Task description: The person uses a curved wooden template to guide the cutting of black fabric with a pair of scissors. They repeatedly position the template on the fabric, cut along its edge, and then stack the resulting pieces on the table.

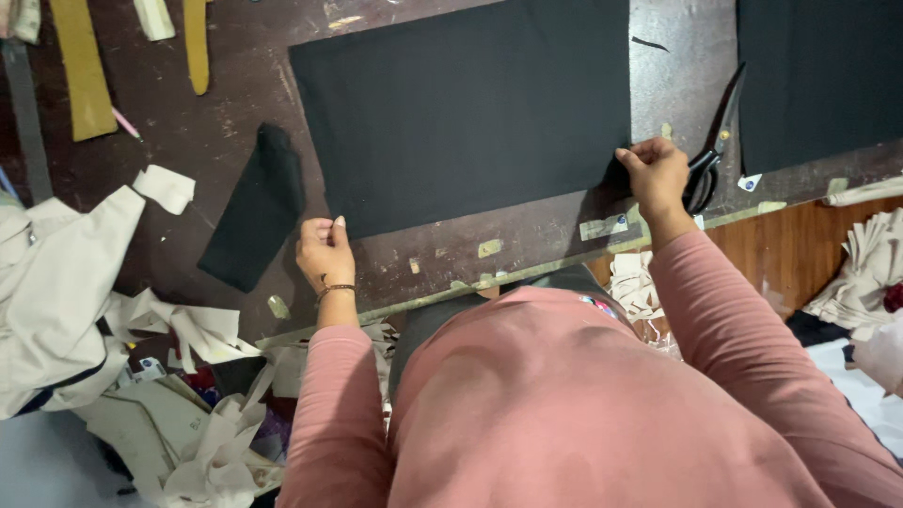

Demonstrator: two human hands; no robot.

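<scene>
A large black rectangle of fabric point(470, 103) lies flat on the worn brown worktable point(527, 230). My left hand point(324, 252) pinches its near left corner. At the near right corner my right hand point(656, 174) grips the fabric's edge. Black-handled scissors point(712, 150) lie on the table just to the right of my right hand, blades pointing away from me. A smaller black fabric piece point(254, 212) lies to the left of my left hand.
Another black fabric sheet point(818, 75) covers the table's far right. Mustard strips point(80, 71) and a pink pencil point(125, 123) lie at the far left. Cream fabric point(56, 282) and cream offcuts point(202, 329) pile at the left edge and on the floor; more cream scraps point(865, 273) lie right.
</scene>
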